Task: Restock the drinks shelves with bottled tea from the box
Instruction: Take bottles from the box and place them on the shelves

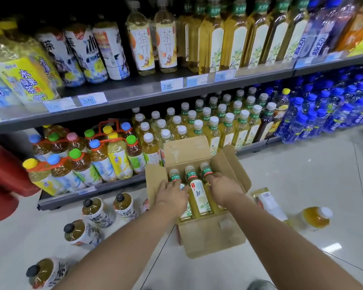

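Note:
An open cardboard box sits on the floor in front of the bottom shelf. Three bottles of yellow tea with green neck labels lie in it side by side. My left hand is in the box, closed around the left bottle. My right hand rests on the right bottle, fingers wrapped over it. The middle bottle lies untouched between my hands. On the bottom shelf behind the box stand rows of the same tea with white caps.
Black-capped tea bottles stand on the floor to the left of the box. Two bottles lie on the floor to the right. Multipacks with coloured caps fill the shelf's left part, blue bottles its right. A red object sits at far left.

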`<state>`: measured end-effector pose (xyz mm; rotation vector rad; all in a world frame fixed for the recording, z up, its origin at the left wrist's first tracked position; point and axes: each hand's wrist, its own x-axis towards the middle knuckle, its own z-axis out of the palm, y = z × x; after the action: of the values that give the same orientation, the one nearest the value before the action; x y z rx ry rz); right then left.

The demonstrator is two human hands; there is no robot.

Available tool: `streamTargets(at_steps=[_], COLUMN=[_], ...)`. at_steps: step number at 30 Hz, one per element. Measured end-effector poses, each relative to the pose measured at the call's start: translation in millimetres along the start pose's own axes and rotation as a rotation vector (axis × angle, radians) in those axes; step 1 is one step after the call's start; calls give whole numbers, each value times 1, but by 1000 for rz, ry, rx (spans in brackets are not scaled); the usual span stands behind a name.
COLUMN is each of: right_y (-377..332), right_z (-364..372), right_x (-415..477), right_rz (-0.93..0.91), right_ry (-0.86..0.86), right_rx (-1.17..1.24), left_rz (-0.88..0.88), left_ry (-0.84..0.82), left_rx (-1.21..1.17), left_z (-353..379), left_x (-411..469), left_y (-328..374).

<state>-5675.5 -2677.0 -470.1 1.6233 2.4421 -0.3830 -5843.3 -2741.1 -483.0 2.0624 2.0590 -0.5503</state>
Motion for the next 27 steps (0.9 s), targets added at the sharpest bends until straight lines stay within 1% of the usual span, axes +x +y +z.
streamTargets(at_steps=[4, 7, 11, 16, 23, 27], right_y=[4, 3, -5, -29, -47, -49], right_z=[-16, -26, -38, -40, -49, -37], right_x=[-11, -26, -27, -18, 4, 25], right_rz=[11, 23, 29, 16, 79, 26], right_ry=[-12, -32, -38, -75, -194, -221], right_rx=[51, 72, 113, 154, 103, 75], left_rz=[-15, -21, -22, 2, 21, 13], left_ry=[-74, -125, -93, -81, -85, -68], left_rx=[10, -45, -100, -56, -42, -85], left_z=[-25, -45, -51, -32, -41, -37], left_x=[-4, -12, -22, -32, -28, -14], left_y=[3, 6, -2, -18, -38, -39])
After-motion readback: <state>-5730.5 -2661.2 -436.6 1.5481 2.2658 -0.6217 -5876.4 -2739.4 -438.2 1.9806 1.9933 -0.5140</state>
